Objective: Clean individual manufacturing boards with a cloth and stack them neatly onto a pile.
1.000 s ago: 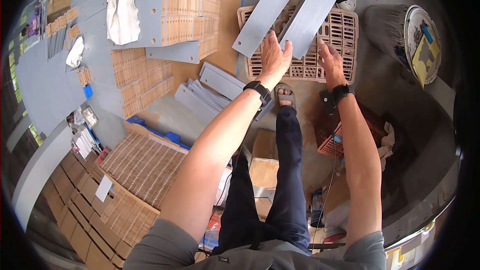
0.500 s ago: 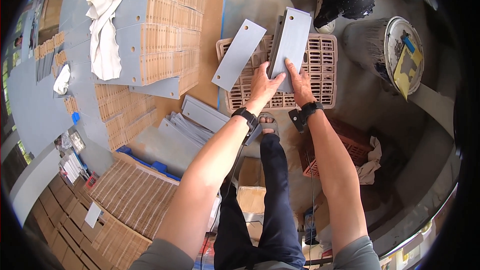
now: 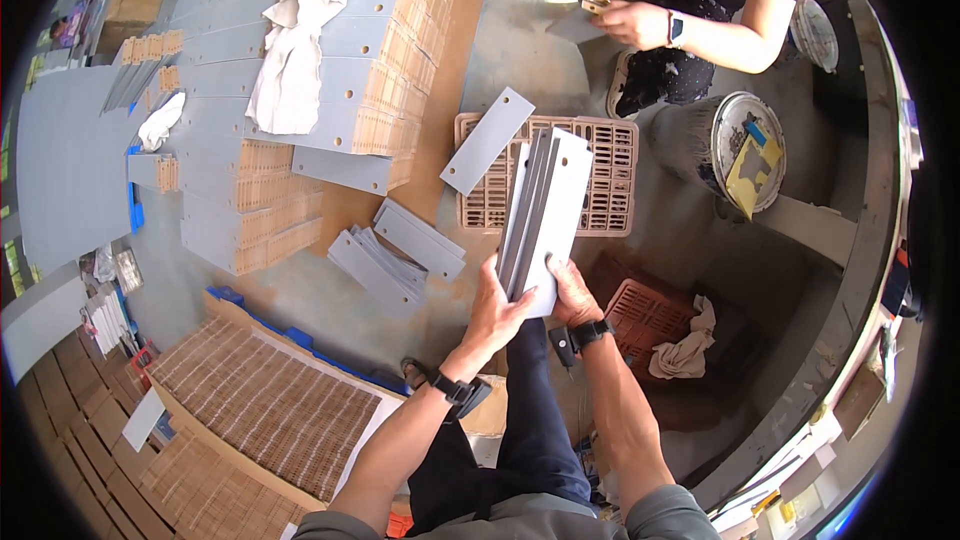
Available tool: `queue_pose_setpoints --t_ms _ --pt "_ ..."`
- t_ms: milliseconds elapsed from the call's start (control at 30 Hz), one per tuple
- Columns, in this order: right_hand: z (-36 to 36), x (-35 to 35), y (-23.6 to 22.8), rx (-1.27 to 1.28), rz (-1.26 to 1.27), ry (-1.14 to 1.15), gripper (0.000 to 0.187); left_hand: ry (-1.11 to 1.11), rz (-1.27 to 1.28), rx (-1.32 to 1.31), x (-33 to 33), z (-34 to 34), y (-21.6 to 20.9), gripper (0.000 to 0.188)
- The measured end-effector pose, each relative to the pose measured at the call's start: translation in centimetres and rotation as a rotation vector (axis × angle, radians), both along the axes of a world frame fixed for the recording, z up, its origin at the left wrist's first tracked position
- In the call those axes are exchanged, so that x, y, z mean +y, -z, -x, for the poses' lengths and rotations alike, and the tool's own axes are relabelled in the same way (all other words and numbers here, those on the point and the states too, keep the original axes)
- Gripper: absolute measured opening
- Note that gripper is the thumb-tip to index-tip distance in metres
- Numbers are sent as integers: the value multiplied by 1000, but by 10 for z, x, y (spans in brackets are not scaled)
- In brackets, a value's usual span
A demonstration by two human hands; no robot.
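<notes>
Between my two hands is a small stack of narrow grey boards [image 3: 566, 200], each long and flat, with a small hole near the far end of the top one. My left hand [image 3: 493, 312] grips the stack's near left side, fingers along the edges. On the right side, my right hand [image 3: 574, 294] clasps it with the thumb on the top face. The stack is tilted, its far end over a beige plastic crate [image 3: 612, 215]. One loose grey board [image 3: 487, 142] lies slantwise across the crate's left part.
Tall stacks of grey boards [image 3: 345, 50] stand left, a white cloth [image 3: 297, 50] on top. More boards [image 3: 375, 265] lie fanned on the floor. A paint-smeared bucket [image 3: 700, 145] and red crate [image 3: 640, 315] are at right. Beyond, a co-worker's hand [image 3: 635, 24] holds a wooden piece.
The stack of boards has come up off the crate and toward me, held in both hands. My view has shifted, and the co-worker's arm and hands now show at the top.
</notes>
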State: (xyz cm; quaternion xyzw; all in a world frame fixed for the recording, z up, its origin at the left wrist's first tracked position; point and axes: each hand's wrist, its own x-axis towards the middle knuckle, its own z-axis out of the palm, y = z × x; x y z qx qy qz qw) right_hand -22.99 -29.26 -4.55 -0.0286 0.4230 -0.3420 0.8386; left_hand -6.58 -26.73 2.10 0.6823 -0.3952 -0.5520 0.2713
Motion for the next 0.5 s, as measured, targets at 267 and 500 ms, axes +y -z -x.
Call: queue_pose_setpoints --t_ms 267,500 --pt "-108 83 -122 -48 81 -492 70 -153 -96 371 198 -118 -101 84" --pt "-236 189 -201 -36 462 -838 94 -639 161 379 294 -205 -184 99"
